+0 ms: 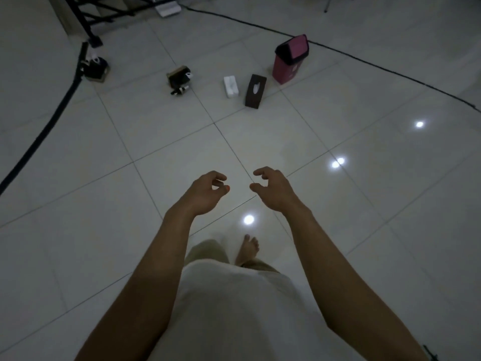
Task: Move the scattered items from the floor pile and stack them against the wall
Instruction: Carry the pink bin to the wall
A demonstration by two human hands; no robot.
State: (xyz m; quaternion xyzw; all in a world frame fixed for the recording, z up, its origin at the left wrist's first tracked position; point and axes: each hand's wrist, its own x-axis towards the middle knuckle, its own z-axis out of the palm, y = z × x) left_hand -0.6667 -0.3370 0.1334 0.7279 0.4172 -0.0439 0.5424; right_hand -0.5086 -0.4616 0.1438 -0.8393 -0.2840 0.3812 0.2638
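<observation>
On the pale glossy tiled floor (364, 204), upper centre, stands a pink plastic bin with black swing lid (291, 59); its inside is hidden. Left of it lie a dark brown tissue box (255, 91), a white box (230, 86) and a blurry dark bundle (179, 78). The left hand (205, 192) and right hand (273, 188) hover mid-frame, fingers loosely curled, holding nothing.

Both hands, left hand (207, 192) and right hand (273, 190), hover empty with loosely curled fingers; pink bin (290, 59) and brown tissue box (255, 91) stand at twelve o'clock.

Upper centre of frame, on the floor: upright pink bin (290, 59), dark tissue box (255, 91), white box (231, 86), possibly a brown-black box (179, 77).
</observation>
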